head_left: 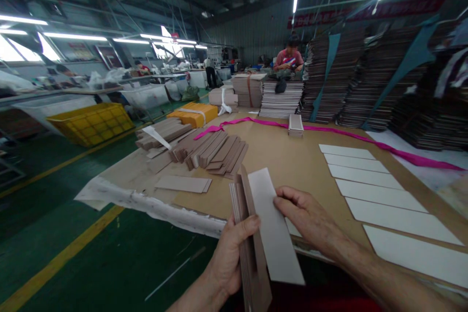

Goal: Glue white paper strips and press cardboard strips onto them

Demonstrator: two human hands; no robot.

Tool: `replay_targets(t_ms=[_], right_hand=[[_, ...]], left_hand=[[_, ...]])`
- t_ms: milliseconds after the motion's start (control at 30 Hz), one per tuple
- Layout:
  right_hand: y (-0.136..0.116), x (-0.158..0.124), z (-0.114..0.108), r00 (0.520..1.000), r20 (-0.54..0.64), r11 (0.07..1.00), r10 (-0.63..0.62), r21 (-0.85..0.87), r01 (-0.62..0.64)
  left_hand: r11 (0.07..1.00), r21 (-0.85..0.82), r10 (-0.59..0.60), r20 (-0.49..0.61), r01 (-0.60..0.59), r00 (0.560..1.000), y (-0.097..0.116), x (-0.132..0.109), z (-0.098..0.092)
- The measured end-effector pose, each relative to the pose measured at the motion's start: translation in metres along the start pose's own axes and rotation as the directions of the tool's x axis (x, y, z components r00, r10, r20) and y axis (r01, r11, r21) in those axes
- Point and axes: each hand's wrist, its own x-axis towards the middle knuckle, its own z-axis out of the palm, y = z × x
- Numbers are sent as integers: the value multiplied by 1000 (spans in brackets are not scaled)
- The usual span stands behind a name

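A brown-topped counter [278,161] spreads across the middle. At its far right stand tall stacks of dark boards [351,68], with teal strips [331,61] hanging down them. A yellow bin [93,124] sits on the green floor [109,263] to the far left. On the counter's far left is a yellow bundle [192,114], with a heap of grey-brown cards [219,151] nearer. Six white cards [387,202] lie in a row at the right, running from near to far. A pink ribbon [336,131] crosses the counter beyond them.

At the near edge the left hand [228,253] has its fingers wrapped round a thick bunch of cards [248,253] — thumb across the front, the cards tilted upright. The right hand [305,209] pinches the right edge of a single white card [272,224] between thumb and fingers — just beside the bunch. Smallest is a short stack [296,126], touching the ribbon.
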Motion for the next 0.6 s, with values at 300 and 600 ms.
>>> replay_targets(t_ms=[300, 600], right_hand=[[-1, 74, -84, 969, -127, 800, -212, -593, 97], [52, 90, -57, 981, 121, 707, -153, -680, 194]], left_hand=[[976, -12, 210, -191, -216, 959, 31, -5, -11], [983, 3, 181, -212, -185, 960, 30, -4, -13]])
